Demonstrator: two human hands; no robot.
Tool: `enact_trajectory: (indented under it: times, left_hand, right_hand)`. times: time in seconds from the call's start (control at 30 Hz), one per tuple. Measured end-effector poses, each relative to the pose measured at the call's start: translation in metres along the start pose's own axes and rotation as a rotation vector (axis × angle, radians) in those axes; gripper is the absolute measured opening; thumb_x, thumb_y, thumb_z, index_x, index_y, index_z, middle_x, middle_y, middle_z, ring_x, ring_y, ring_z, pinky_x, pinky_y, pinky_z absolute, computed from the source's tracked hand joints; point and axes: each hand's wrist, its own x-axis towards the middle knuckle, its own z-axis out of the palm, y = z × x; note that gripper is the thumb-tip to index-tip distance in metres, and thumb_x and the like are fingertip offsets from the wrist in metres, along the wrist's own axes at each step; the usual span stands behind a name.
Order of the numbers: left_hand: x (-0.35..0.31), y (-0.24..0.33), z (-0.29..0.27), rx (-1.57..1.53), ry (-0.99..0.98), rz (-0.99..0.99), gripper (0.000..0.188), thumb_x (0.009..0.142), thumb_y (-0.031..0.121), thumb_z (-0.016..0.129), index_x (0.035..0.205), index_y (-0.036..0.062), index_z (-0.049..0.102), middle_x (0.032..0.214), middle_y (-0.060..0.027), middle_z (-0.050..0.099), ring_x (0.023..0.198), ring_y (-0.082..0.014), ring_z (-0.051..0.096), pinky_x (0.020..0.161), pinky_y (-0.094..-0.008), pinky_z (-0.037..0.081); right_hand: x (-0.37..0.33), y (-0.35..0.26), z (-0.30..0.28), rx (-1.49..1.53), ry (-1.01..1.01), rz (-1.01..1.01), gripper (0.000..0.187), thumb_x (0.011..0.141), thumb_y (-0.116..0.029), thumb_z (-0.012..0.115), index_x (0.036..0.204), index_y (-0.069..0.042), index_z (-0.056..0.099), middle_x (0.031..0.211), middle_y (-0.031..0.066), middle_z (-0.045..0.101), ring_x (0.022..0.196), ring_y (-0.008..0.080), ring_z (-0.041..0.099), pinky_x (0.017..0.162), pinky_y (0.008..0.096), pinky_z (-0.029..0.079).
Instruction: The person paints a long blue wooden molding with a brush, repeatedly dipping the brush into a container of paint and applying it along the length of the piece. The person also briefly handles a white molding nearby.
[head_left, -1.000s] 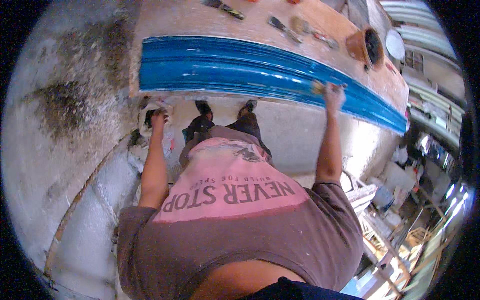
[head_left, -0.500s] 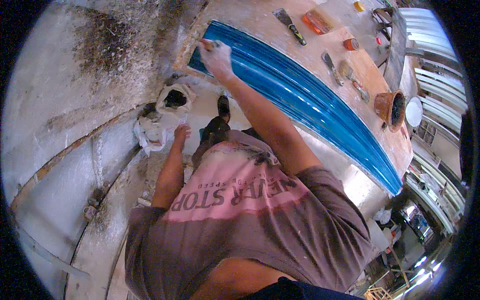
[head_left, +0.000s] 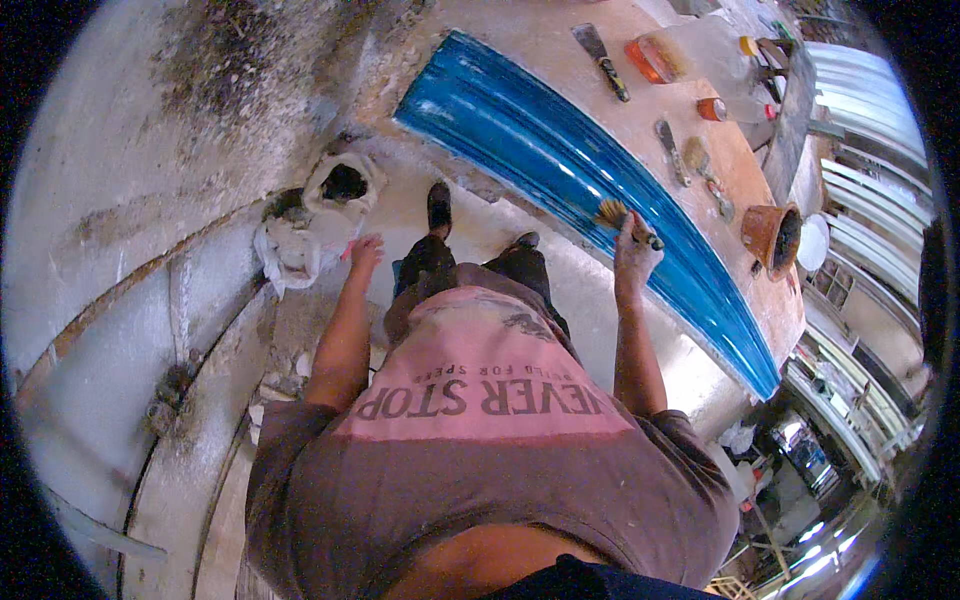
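Observation:
My right hand (head_left: 637,258) is closed round the handle of a paintbrush (head_left: 611,212). Its pale bristles point left, over the near edge of a long, glossy blue moulded panel (head_left: 520,125). This panel has lengthwise ridges, narrows toward the right and lies on a work table (head_left: 640,120). My left hand (head_left: 366,251) hangs low on the left, away from the panel, with its fingers loosely apart. Something pinkish shows at its fingertips, too small to tell from a finger. Nearest to that hand are whitish sacks (head_left: 290,245).
On the table's far side lie a scraper (head_left: 602,65), a bottle of orange liquid (head_left: 655,60), a small orange-brown jar (head_left: 711,109) and another scraper (head_left: 672,150). A brown pot (head_left: 770,238) stands near the right end. A stained wall (head_left: 200,150) rises on the left.
My right hand has swept from the panel's wide left end rightward and nearer to me, with the brush now plainly visible. The left hand has shifted only slightly.

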Motion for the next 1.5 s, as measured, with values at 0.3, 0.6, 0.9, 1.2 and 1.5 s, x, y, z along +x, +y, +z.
enact_trajectory:
  times: [0.3,0.6,0.9,1.2,1.5]
  left_hand:
    - [-0.011,0.053,0.0,0.121,-0.081,0.112,0.033,0.09,0.028,0.061,0.118,0.0098,0.063,0.1,-0.005,0.069,0.077,-0.0158,0.063,0.067,-0.0316,0.049]
    - [0.028,-0.052,-0.054,0.244,-0.113,-0.188,0.031,0.088,0.025,0.063,0.115,0.0105,0.063,0.09,-0.0047,0.069,0.065,-0.0176,0.063,0.052,-0.0318,0.047]
    - [0.038,0.036,0.008,0.112,-0.13,0.084,0.024,0.093,0.027,0.06,0.11,0.0098,0.062,0.093,-0.002,0.068,0.072,-0.0134,0.063,0.058,-0.03,0.047]
    - [0.026,0.092,0.032,0.24,-0.219,0.118,0.03,0.093,0.026,0.062,0.118,0.0093,0.061,0.104,-0.0047,0.068,0.087,-0.0162,0.064,0.074,-0.0268,0.049]
    - [0.001,-0.005,0.003,0.746,-0.349,-0.214,0.028,0.093,0.03,0.059,0.114,0.0139,0.064,0.102,-0.0046,0.067,0.086,-0.02,0.064,0.074,-0.0343,0.05]
  right_hand:
    - [0.012,-0.258,0.231,0.396,-0.19,-0.534,0.019,0.087,-0.018,0.069,0.103,-0.009,0.072,0.095,0.0131,0.07,0.088,0.0298,0.067,0.073,0.0411,0.053]
    - [-0.031,-0.089,0.082,0.341,-0.159,-0.204,0.024,0.09,-0.027,0.069,0.1,-0.006,0.075,0.093,0.0115,0.072,0.078,0.0252,0.068,0.076,0.0359,0.053]
    - [-0.035,0.081,-0.088,-0.151,0.131,0.236,0.025,0.095,-0.026,0.063,0.1,-0.003,0.074,0.08,0.0039,0.071,0.068,0.014,0.063,0.064,0.0326,0.051]
    - [0.004,-0.218,0.172,0.419,-0.493,-0.328,0.023,0.084,-0.021,0.075,0.102,-0.007,0.073,0.1,0.0102,0.071,0.091,0.0232,0.066,0.085,0.038,0.053]
    - [-0.004,-0.098,0.131,0.395,-0.258,-0.409,0.029,0.091,-0.036,0.062,0.096,-0.009,0.073,0.081,0.0163,0.063,0.079,0.0355,0.062,0.069,0.0444,0.051]
